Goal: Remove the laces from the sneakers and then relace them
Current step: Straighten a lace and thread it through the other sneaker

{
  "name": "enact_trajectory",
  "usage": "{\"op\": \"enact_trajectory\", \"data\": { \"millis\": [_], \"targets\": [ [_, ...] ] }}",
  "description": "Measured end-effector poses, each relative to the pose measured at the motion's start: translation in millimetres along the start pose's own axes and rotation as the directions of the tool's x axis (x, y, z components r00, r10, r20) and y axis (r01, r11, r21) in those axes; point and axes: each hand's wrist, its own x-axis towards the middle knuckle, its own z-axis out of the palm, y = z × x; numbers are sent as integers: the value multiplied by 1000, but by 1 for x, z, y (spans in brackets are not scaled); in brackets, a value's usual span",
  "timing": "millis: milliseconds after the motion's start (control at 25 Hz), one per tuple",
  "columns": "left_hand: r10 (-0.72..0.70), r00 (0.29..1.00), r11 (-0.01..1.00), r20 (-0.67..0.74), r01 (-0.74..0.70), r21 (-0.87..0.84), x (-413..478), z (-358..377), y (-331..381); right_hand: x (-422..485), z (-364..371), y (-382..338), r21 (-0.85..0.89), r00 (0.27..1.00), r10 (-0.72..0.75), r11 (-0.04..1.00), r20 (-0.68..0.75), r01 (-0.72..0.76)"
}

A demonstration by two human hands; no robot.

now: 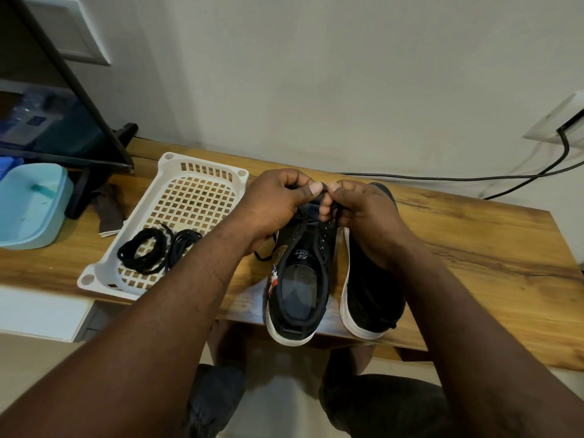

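View from my head, looking down at a wooden counter set against a pale wall. Both my bare hands met above the front of a black sneaker w/ a white sole, which stood upright in the middle of the counter, heel toward me and poking past the near edge. My left hand was curled, thumb & forefinger pinching a dark lace that ran down to the eyelets on the sneaker's left side. My right hand was curled too, its fingers pinching the same lace, thumb tips of both hands nearly touching. The 2nd sneaker sat just beside the 1st on its right, partly under my right wrist; couldn't tell if it was upright or tipped. Left of the sneakers lay a white plastic basket w/ a grid bottom, holding a loose coil of black laces at its near end. Further left: a brown cloth, a light blue tub and the foot of a dark screen. A black cable ran along the back of the counter to a wall plate at right.
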Motion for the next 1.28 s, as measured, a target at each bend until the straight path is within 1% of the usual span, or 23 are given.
{"op": "enact_trajectory", "data": {
  "millis": [80, 120, 160, 240, 280, 320, 360, 400, 480, 520, 600, 640, 680, 720, 760, 800, 840, 880, 920, 960, 1040, 1160, 1280],
  "targets": [
    [-50, 998, 998, -27, 51, 48, 5, -2, -7, -1, 1, -3, 112, 999, 12, 994, -49, -7],
    [-83, 994, 989, -69, 90, 115, 9, -6, -12, -1, -1, -4, 182, 997, 11, 983, -77, 3],
    [-100, 987, 962, -129, 129, 241, 13, -10, -19, -1, -4, -6, 255, 995, 7, 967, -100, 18],
    [-104, 963, 819, -250, 225, 527, 19, -20, -35, -1, -12, -10, 394, 991, -11, 917, -131, 62],
    [-106, 953, 754, -284, 263, 602, 19, -23, -39, -1, -15, -11, 451, 989, -28, 888, -145, 91],
    [-110, 949, 732, -296, 278, 622, 20, -25, -42, -1, -18, -11, 484, 986, -52, 866, -159, 124],
    [-116, 950, 745, -290, 276, 607, 20, -25, -43, 0, -19, -10, 487, 981, -71, 860, -179, 151],
    [-123, 953, 786, -277, 264, 559, 20, -25, -43, 0, -18, -10, 474, 975, -88, 863, -203, 176],
    [-143, 953, 895, -269, 240, 377, 21, -24, -40, 1, -18, -7, 461, 960, -112, 859, -258, 224],
    [-153, 948, 927, -279, 236, 292, 21, -24, -38, 0, -19, -7, 459, 950, -119, 854, -287, 246],
    [-178, 939, 947, -295, 245, 208, 20, -25, -33, -2, -24, -8, 396, 927, -140, 874, -347, 280],
    [-180, 938, 950, -297, 243, 193, 18, -25, -31, -2, -29, -7, 320, 911, -147, 905, -384, 281],
    [-174, 941, 959, -291, 228, 167, 17, -24, -28, -1, -32, -5, 203, 895, -153, 945, -420, 257],
    [-160, 948, 974, -274, 198, 115, 15, -22, -25, 0, -34, -3, 44, 881, -160, 979, -446, 200],
    [-148, 958, 986, -244, 163, 43, 13, -21, -19, 0, -34, 0, -137, 877, -166, 984, -452, 116],
    [-135, 969, 991, -208, 135, -16, 11, -19, -14, 0, -33, 3, -310, 887, -170, 950, -429, 32],
    [-112, 978, 994, -173, 108, -33, 8, -17, -10, -2, -29, 6, -474, 906, -181, 880, -382, -24],
    [-78, 987, 997, -140, 76, -19, 7, -16, -8, -3, -23, 8, -596, 920, -213, 802, -329, -28],
    [-42, 994, 999, -103, 42, 3, 6, -15, -6, -4, -18, 9, -636, 928, -243, 772, -284, 8],
    [-3, 998, 1000, -62, 5, 25, 5, -13, -6, -4, -12, 7, -601, 932, -256, 797, -256, 53],
    [66, 998, 995, 8, -66, 72, 3, -10, -6, 0, -1, 8, -457, 959, -211, 883, -190, 104],
    [105, 992, 989, 64, -111, 95, 2, -9, -8, 1, 6, 11, -414, 994, -100, 908, -54, 69],
    [92, 993, 988, 70, -100, 115, 1, -12, -6, 2, 7, 7, -197, 998, -62, 979, -21, 57]
  ]
}}
